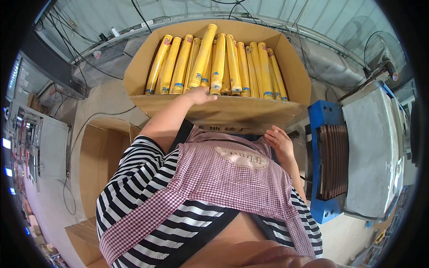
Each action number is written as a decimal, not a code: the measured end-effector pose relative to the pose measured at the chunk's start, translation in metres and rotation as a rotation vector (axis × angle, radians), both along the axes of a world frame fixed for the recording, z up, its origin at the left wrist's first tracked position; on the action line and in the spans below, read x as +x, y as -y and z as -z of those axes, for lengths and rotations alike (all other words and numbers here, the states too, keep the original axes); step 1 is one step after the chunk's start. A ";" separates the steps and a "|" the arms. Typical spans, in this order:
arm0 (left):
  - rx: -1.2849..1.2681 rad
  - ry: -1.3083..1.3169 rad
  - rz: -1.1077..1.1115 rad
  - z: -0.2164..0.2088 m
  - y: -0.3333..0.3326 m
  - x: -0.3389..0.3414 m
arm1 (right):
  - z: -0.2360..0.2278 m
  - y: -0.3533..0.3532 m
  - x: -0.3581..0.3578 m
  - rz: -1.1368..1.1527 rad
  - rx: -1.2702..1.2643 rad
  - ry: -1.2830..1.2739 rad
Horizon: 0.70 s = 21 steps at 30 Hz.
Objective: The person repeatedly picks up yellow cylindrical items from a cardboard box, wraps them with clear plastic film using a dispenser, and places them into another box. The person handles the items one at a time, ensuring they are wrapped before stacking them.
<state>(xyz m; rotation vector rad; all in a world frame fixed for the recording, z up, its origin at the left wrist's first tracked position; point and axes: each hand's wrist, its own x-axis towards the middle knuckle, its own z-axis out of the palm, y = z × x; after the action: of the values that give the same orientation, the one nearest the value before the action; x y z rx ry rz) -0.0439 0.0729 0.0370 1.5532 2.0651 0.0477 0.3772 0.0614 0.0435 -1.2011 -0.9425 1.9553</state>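
Yellow tubes (pixel 182 64) with blue-marked ends stand close together in a large cardboard box (pixel 250 107) in front of me. One yellow tube (pixel 203 56) rises above its neighbours and leans to the right. My left hand (pixel 196 95) lies over the box's near rim, right by that tube's lower end. Its thumb shows outside the wall, while the other fingers are partly hidden at the rim. To the right, my right hand (pixel 280 140) is raised beside my apron, fingers apart and holding nothing, a little short of the box's near wall.
An open cardboard box (pixel 100 152) stands by my left side. On the right is a machine with a blue frame (pixel 322 207), brown bellows (pixel 333 161) and a pale cover (pixel 373 152). A dark cable (pixel 96 117) runs across the floor at left.
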 end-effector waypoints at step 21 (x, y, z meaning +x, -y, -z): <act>0.202 -0.245 0.137 0.001 0.063 0.028 | 0.034 0.008 -0.010 -0.061 -0.164 0.043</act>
<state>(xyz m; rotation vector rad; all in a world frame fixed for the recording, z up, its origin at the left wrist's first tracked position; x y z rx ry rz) -0.0156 0.0102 0.0360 1.9028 2.1885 0.0167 0.3673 0.0536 0.0098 -1.3245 -0.8639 2.0961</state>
